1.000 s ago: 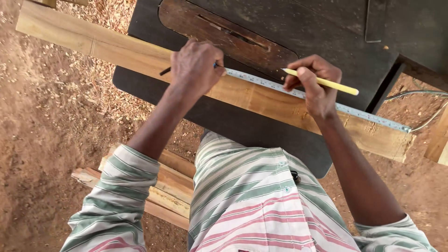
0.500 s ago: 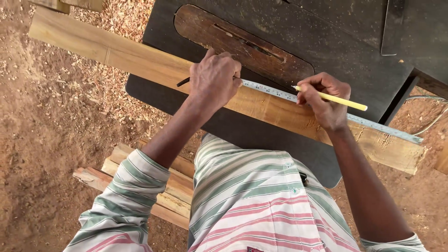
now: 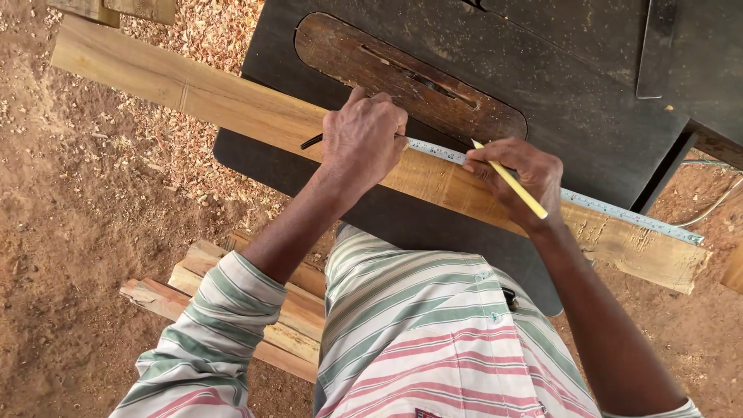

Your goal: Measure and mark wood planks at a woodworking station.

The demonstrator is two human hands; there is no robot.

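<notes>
A long wooden plank [image 3: 193,89] lies slantwise across the dark table saw top [image 3: 557,70]. A metal tape measure blade [image 3: 619,213] runs along the plank's far edge to its right end. My left hand [image 3: 362,141] presses down on the tape case over the plank's middle, fingers closed around it. My right hand [image 3: 517,179] grips a yellow pencil [image 3: 512,183] with its tip at the tape on the plank.
A brown oval insert plate [image 3: 410,73] with the blade slot sits in the saw top behind the plank. Stacked wood offcuts [image 3: 286,310] lie on the ground by my left side. Sawdust and red dirt [image 3: 85,217] cover the floor. A cable [image 3: 716,205] trails at right.
My right hand has slid left along the plank and turned the pencil, so its tip now points up at the tape. The left hand stays on the tape case.
</notes>
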